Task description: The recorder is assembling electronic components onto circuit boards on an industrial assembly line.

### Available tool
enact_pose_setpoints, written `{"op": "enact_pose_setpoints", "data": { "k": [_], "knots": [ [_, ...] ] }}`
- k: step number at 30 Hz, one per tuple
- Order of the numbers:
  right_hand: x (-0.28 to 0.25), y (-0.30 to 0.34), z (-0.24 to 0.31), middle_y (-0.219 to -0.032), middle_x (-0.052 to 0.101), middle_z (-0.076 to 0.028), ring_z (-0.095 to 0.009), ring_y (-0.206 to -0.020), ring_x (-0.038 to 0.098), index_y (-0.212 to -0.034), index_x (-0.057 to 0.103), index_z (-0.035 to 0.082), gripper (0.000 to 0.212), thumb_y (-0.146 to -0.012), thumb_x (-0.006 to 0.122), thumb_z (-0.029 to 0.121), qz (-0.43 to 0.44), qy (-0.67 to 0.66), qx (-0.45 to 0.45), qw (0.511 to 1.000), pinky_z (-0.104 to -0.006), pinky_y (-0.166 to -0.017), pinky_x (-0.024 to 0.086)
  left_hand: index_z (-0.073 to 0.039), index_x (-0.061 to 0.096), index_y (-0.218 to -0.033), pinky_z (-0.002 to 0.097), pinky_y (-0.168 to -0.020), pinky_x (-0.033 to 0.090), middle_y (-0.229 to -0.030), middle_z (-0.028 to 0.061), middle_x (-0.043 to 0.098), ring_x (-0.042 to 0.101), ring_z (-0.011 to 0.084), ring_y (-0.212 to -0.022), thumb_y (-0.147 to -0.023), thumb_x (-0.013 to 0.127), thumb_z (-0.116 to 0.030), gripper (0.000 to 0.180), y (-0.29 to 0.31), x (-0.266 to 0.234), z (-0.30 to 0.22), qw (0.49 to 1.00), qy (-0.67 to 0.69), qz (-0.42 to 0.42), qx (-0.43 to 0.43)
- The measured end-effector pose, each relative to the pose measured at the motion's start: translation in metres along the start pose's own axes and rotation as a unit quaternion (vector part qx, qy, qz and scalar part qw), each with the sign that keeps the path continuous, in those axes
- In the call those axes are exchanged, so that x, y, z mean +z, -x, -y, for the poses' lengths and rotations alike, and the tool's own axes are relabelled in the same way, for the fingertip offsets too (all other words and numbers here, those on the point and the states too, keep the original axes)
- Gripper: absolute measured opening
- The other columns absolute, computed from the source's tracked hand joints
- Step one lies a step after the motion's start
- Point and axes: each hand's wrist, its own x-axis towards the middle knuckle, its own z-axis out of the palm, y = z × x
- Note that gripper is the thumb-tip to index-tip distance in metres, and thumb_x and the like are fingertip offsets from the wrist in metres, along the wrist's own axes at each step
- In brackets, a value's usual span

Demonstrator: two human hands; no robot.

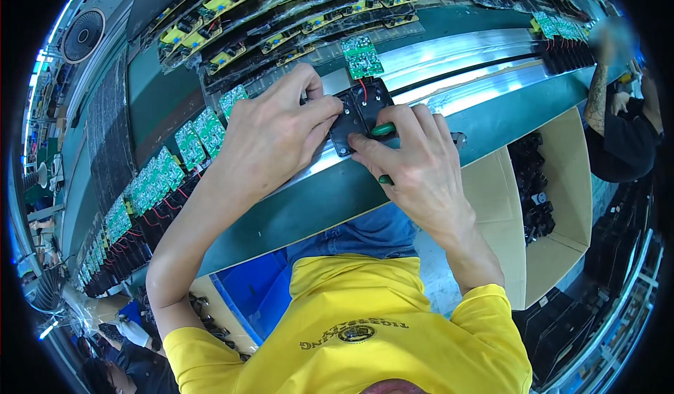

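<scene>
My left hand (277,131) and my right hand (414,162) both press on a black plastic casing (361,113) that lies on the metal strip of the green workbench (449,89). A green circuit board (362,56) sits just beyond the casing, joined to it by a red wire. My right hand also holds a green-handled tool (382,130), its tip hidden under my fingers.
A row of green circuit boards with black casings (151,183) runs along the bench to my left. Trays of yellow parts under plastic (281,15) lie beyond. A cardboard box of black casings (537,197) stands at my right. Another person (621,113) works at far right. A blue bin (256,296) sits below.
</scene>
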Motion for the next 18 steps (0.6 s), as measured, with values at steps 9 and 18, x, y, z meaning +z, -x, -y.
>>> {"op": "enact_pose_setpoints", "data": {
  "k": [9, 18],
  "knots": [
    [0.0034, 0.0025, -0.0021, -0.123, 0.064, -0.008, -0.026, -0.105, 0.057, -0.114, 0.09, 0.016, 0.021, -0.093, 0.09, 0.018, -0.008, -0.022, 0.006, 1.0, -0.0407, -0.093, 0.049, -0.009, 0.083, -0.096, 0.0339, -0.06, 0.051, -0.104, 0.0006, 0.062, 0.066, 0.0194, -0.078, -0.096, 0.081, -0.012, 0.003, -0.006, 0.0089, 0.0048, 0.999, 0.013, -0.041, -0.001],
    [0.0034, 0.0022, -0.0007, -0.123, 0.064, -0.007, -0.026, -0.105, 0.057, -0.113, 0.09, 0.016, 0.019, -0.093, 0.09, 0.018, -0.005, -0.042, 0.023, 0.999, -0.0401, -0.094, 0.05, -0.01, 0.082, -0.095, 0.0347, -0.063, 0.053, -0.105, 0.0001, 0.065, 0.068, 0.02, -0.079, -0.097, 0.08, -0.013, 0.005, -0.0098, 0.0103, 0.0025, 0.999, -0.025, -0.033, 0.007]
  ]
}}
